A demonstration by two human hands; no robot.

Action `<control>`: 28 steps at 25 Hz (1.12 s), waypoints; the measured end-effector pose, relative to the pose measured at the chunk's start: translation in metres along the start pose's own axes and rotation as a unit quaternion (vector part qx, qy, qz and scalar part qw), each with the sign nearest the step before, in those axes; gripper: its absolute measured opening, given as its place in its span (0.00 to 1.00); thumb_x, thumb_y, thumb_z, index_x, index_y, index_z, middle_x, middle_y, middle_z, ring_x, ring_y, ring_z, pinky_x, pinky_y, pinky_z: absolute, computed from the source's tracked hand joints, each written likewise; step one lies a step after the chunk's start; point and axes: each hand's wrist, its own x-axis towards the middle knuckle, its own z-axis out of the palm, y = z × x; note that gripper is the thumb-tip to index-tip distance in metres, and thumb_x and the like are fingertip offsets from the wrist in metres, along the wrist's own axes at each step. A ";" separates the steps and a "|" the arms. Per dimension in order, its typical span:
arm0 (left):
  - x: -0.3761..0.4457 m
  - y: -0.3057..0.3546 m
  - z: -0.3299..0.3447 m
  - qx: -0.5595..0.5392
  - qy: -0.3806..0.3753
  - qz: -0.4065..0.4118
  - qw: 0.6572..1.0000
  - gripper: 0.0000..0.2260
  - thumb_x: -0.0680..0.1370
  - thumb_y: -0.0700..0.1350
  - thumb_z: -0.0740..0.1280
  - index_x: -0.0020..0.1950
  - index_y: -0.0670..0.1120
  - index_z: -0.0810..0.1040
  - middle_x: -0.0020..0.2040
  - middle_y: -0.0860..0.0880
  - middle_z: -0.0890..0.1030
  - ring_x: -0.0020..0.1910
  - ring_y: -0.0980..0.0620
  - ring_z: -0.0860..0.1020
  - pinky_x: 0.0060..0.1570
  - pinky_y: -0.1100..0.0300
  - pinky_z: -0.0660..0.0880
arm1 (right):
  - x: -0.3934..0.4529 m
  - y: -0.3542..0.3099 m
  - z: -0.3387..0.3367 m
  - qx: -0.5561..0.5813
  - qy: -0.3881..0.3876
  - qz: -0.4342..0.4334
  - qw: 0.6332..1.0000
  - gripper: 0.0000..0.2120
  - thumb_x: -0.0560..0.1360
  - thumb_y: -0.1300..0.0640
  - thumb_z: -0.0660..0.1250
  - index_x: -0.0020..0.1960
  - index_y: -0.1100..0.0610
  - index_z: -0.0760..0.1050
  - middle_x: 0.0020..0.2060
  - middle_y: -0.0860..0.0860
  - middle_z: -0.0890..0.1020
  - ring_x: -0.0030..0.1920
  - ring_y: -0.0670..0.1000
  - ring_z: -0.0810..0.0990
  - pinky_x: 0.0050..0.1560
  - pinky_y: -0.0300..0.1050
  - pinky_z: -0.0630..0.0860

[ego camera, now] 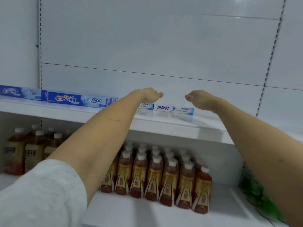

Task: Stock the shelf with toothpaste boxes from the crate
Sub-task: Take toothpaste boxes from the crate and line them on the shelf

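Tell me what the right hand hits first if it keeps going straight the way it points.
Probably the white back panel of the shelf: the right hand reaches above the white toothpaste box, nothing visible between. Depth is hard to judge.

Upper shelf (pixel 164 126) white, glossy. Back panel (pixel 147 38) pale grey-white, dark slotted uprights. Crest toothpaste boxes (pixel 77 100) deep blue fading to light blue, red-and-white logo, white characters. Toothpaste box further right (pixel 173 108) white, blue characters, blue ends. Tea bottles (pixel 155 174) amber-brown, white caps, gold-and-red labels. Left bottles (pixel 24 153) brown, beige labels. Sleeve (pixel 41 197) light grey. Green blur (pixel 255 192) at lower right, unidentifiable.
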 end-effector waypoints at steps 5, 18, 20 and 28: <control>-0.066 -0.002 0.021 -0.055 0.044 0.027 0.997 0.27 0.84 0.57 0.45 0.76 0.43 0.65 0.76 0.43 0.65 0.74 0.42 0.63 0.72 0.49 0.60 | -0.081 -0.043 0.014 0.218 0.091 -0.021 0.972 0.22 0.83 0.48 0.53 0.65 0.63 0.73 0.61 0.57 0.77 0.63 0.57 0.74 0.59 0.47 0.67; -0.226 -0.006 0.081 -0.169 0.159 0.014 0.973 0.28 0.80 0.65 0.48 0.76 0.56 0.63 0.76 0.50 0.67 0.77 0.48 0.58 0.73 0.44 0.60 | -0.213 -0.097 0.060 0.416 0.008 -0.078 0.906 0.25 0.83 0.42 0.49 0.72 0.53 0.69 0.71 0.49 0.71 0.71 0.49 0.68 0.73 0.53 0.63; -0.256 -0.006 0.096 -0.213 0.149 -0.008 0.966 0.27 0.79 0.66 0.48 0.76 0.57 0.63 0.76 0.51 0.67 0.78 0.48 0.57 0.74 0.44 0.59 | -0.235 -0.098 0.073 0.440 -0.019 -0.075 0.895 0.26 0.83 0.42 0.49 0.74 0.54 0.68 0.72 0.50 0.70 0.72 0.49 0.67 0.74 0.51 0.62; -0.323 -0.045 0.136 -0.412 0.086 -0.128 0.898 0.29 0.79 0.66 0.47 0.76 0.55 0.64 0.75 0.51 0.67 0.75 0.49 0.64 0.74 0.46 0.59 | -0.312 -0.118 0.128 0.489 -0.116 -0.026 0.864 0.26 0.83 0.42 0.46 0.75 0.53 0.65 0.71 0.46 0.69 0.69 0.45 0.66 0.66 0.43 0.61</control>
